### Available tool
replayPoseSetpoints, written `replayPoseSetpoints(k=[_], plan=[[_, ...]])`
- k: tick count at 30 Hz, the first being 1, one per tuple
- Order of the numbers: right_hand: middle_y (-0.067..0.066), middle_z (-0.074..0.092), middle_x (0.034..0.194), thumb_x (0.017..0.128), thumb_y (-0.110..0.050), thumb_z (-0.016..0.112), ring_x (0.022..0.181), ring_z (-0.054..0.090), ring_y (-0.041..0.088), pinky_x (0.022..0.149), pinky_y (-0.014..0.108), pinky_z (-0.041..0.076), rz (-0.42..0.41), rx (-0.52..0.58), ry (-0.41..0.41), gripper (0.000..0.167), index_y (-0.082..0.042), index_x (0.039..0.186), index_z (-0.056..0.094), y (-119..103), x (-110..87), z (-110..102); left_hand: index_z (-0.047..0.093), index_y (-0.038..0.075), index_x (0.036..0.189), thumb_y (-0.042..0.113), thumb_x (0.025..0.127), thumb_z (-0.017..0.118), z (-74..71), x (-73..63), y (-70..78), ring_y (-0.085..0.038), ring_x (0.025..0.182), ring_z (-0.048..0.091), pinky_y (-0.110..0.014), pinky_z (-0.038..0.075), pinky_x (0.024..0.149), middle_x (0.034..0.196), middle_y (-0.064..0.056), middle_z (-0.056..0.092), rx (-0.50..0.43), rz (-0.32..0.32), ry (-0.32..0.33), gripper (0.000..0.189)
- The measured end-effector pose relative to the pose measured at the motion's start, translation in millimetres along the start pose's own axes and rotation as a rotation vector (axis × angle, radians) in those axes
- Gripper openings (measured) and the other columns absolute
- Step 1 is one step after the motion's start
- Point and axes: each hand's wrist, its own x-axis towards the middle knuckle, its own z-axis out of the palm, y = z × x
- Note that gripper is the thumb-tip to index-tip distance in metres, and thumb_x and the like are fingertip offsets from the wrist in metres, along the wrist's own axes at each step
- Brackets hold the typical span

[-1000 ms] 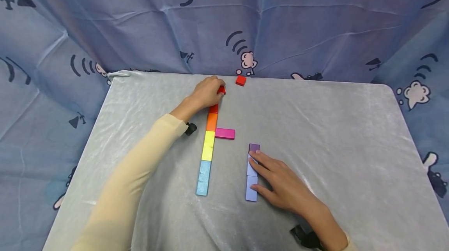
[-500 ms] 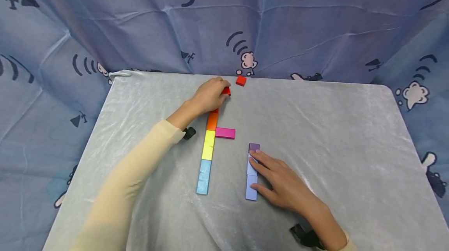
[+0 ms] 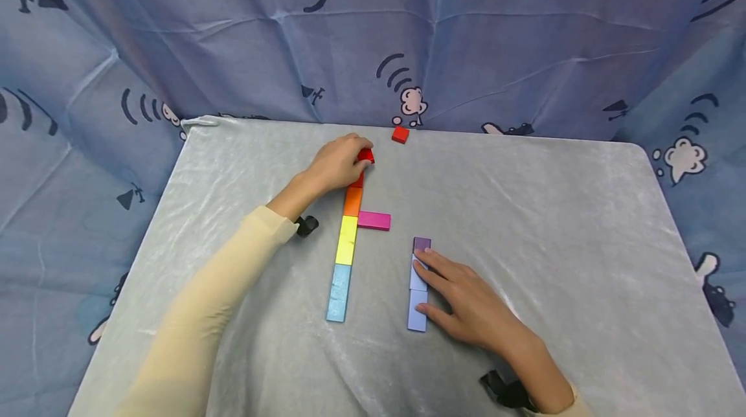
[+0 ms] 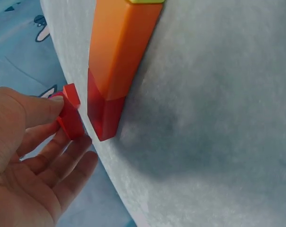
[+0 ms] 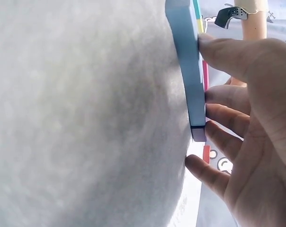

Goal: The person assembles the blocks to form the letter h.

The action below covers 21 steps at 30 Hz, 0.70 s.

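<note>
My left hand pinches a small red block between thumb and fingers, over the far end of a row of blocks. That row runs toward me: a red block, an orange block, a yellow block and a light blue block. In the left wrist view the held block is apart from the row's red end. My right hand lies with loosely extended fingers along the right side of a second row, touching two periwinkle blocks that have a purple block at their far end.
A magenta block sticks out to the right beside the yellow one. Another red block lies near the back edge of the grey cloth-covered table. A blue patterned curtain hangs behind the table and along its sides.
My left hand first shifts right with the red block, then comes back left and slightly nearer, still holding it. The right hand stays at the periwinkle blocks.
</note>
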Motion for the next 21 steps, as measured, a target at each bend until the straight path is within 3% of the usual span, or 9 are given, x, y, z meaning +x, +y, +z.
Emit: replayPoseSetpoints(k=[9,14,21], plan=[[0.009,0.049,0.165,0.093,-0.037,0.082,0.151,0.051,0.031,0.113,0.055,0.052,0.0,-0.009,0.017,0.074,-0.007,0.155,0.054,-0.2,-2.5,2.8,0.065,0.005,0.143,0.021,0.105,0.065,12.1,-1.7,2.8,-0.029,0.118,0.065,-0.043,0.054,0.111,0.134,-0.014,0.068,-0.004,0.031,-0.058,0.041],[0.008,0.049,0.166,0.094,-0.037,0.081,0.151,0.05,0.03,0.113,0.055,0.052,-0.005,-0.01,0.026,0.074,-0.008,0.156,0.054,0.3,-2.1,3.6,0.066,0.006,0.141,0.022,0.105,0.066,15.4,-4.3,2.0,-0.028,0.116,0.065,-0.043,0.055,0.108,0.131,-0.013,0.069,0.013,0.036,-0.032,0.039],[0.008,0.049,0.165,0.094,-0.037,0.081,0.151,0.051,0.03,0.113,0.054,0.052,-0.013,-0.011,0.029,0.073,-0.008,0.155,0.054,2.1,-2.1,3.5,0.068,0.005,0.138,0.021,0.105,0.066,17.7,-10.8,7.8,-0.028,0.112,0.066,-0.044,0.054,0.107,0.127,-0.013,0.072,0.055,0.115,-0.007,0.037]])
